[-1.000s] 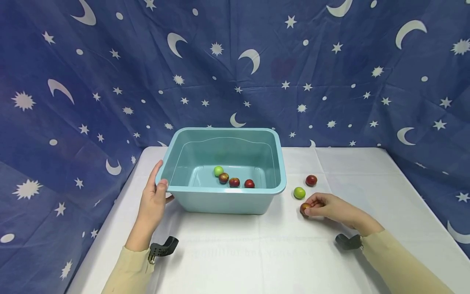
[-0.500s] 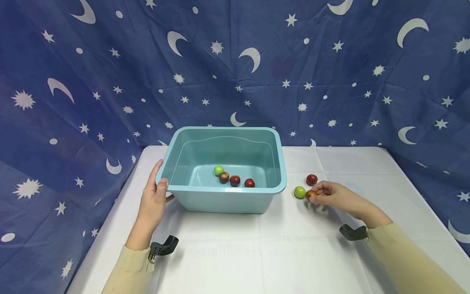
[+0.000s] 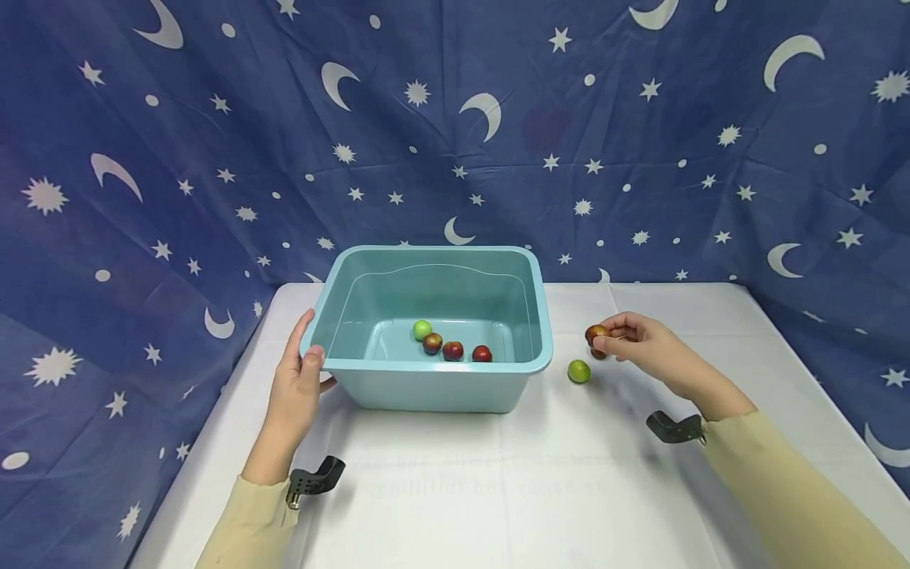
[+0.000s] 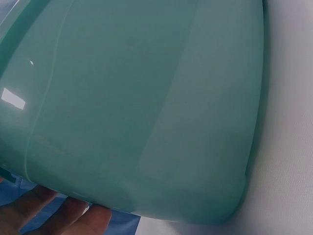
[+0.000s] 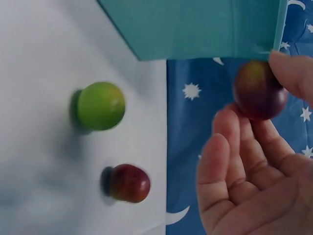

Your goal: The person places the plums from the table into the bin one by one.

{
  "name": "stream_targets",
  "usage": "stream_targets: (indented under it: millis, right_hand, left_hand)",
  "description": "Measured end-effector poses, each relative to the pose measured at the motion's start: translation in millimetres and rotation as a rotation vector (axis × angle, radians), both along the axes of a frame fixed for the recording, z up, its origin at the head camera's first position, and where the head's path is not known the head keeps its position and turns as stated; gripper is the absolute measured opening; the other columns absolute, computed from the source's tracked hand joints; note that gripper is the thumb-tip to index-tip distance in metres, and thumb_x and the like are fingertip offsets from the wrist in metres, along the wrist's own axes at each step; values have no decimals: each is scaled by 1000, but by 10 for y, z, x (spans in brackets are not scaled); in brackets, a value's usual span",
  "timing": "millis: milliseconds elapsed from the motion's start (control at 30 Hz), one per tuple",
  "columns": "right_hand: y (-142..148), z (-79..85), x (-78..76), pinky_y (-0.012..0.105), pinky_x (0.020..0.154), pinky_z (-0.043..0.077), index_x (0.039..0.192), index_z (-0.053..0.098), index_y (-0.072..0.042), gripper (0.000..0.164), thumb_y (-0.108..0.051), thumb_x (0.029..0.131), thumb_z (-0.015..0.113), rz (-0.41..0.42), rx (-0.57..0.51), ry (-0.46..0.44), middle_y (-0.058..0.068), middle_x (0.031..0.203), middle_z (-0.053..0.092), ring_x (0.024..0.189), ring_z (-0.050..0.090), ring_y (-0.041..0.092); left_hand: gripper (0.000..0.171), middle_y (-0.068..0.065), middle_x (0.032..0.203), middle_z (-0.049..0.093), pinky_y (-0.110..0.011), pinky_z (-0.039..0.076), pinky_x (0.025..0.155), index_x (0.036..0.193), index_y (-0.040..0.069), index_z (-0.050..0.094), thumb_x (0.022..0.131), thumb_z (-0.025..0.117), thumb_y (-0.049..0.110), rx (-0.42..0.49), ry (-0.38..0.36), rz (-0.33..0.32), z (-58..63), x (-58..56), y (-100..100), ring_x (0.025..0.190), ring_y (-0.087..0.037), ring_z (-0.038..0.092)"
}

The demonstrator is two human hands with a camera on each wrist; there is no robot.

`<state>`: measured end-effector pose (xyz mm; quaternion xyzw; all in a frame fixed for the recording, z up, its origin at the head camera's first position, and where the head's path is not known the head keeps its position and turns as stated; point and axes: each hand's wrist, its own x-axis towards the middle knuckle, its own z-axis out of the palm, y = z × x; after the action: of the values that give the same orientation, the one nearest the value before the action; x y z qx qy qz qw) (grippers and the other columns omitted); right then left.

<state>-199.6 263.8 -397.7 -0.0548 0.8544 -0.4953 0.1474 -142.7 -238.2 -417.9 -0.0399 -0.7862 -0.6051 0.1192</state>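
A light blue plastic tub (image 3: 426, 392) stands on the table, its left rim gripped by my left hand (image 3: 295, 395), thumb over the edge and fingers outside. Between thumb and fingertips my right hand (image 3: 657, 357) pinches a reddish-brown plum (image 3: 596, 335), raised above the table right of the tub. That plum (image 5: 260, 91) shows a yellowish patch in the right wrist view. Below it lies a dark red plum (image 5: 129, 183), mostly hidden in the head view. A green plum (image 3: 579, 371) rests nearer the tub. Inside the tub are another green plum (image 3: 422, 330) and several red ones (image 3: 453, 351).
A white cloth (image 3: 455, 490) covers the table. Behind and to the sides hangs a blue curtain (image 3: 640, 205) with moons and stars. Each wrist wears a black camera mount, such as the right one (image 3: 674, 427).
My right hand has lifted the reddish-brown plum off the table and carried it away from me, past the green plum to above the dark red one. The left hand and tub stay put.
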Motion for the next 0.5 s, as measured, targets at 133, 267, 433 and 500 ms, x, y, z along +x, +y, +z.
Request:
stream_targets:
  millis: [133, 267, 433, 500]
  right_hand:
    - [-65, 105, -24, 35, 89, 47, 126, 48, -1, 57, -43, 91, 66, -36, -34, 29, 18, 117, 59, 99, 57, 22]
    - [-139, 194, -55, 38, 92, 48, 129, 46, -1, 60, -45, 92, 63, -69, -61, 63, 16, 121, 56, 101, 56, 23]
    - [-248, 301, -97, 26, 83, 52, 130, 45, -1, 61, -47, 93, 61, -96, -81, 115, 14, 120, 56, 100, 56, 23]
    - [-301, 354, -118, 25, 82, 52, 130, 45, -2, 61, -48, 93, 60, -100, -92, 130, 14, 120, 56, 100, 56, 23]
  left_hand:
    - [53, -19, 146, 34, -64, 49, 82, 153, 35, 24, 102, 38, 32, -6, 5, 2, -1, -2, 0, 119, -43, 47]
    - [53, -19, 147, 34, -64, 49, 82, 153, 35, 24, 102, 38, 32, -14, 7, 4, 6, 0, 2, 119, -43, 47]
    - [53, -19, 147, 34, -64, 48, 83, 153, 36, 24, 102, 38, 32, -7, -1, -1, 10, -2, 9, 120, -43, 47]
    - [53, -19, 147, 33, -64, 48, 83, 153, 35, 24, 102, 37, 31, -8, -1, -3, 11, -1, 9, 120, -43, 46]
